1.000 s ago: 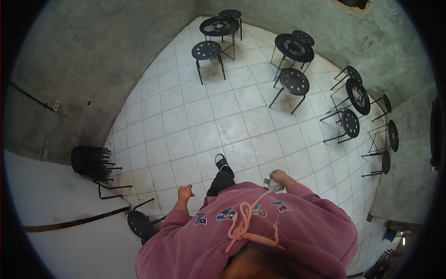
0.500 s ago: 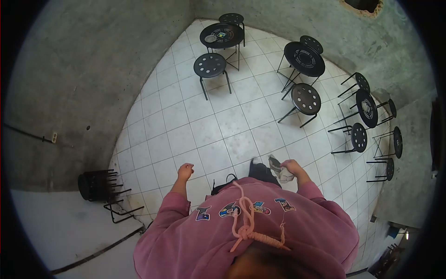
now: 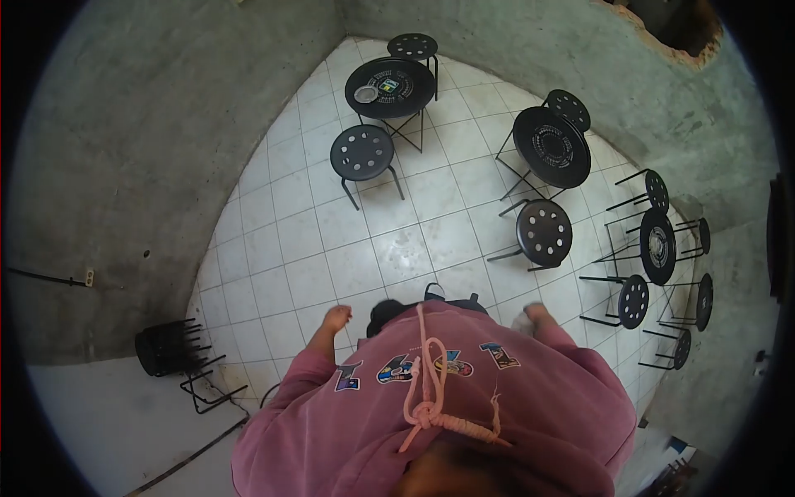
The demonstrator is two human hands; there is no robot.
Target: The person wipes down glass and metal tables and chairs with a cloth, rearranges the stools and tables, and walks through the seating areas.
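the left hand (image 3: 337, 318) hangs bent at the fingers over the floor (image 3: 406, 248), nothing seen in it, though i cannot tell how far they close. the right hand (image 3: 538, 314) has its fingers closed on a pale cloth (image 3: 522, 324), which sits just beside the hoodie (image 3: 447, 377), partly hidden. ahead, a dish (image 3: 366, 94) rests on a table (image 3: 410, 99).

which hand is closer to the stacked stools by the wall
Left. The left hand is on the same side as the stacked stools, apart from them; the right hand is farther off, on the opposite side.
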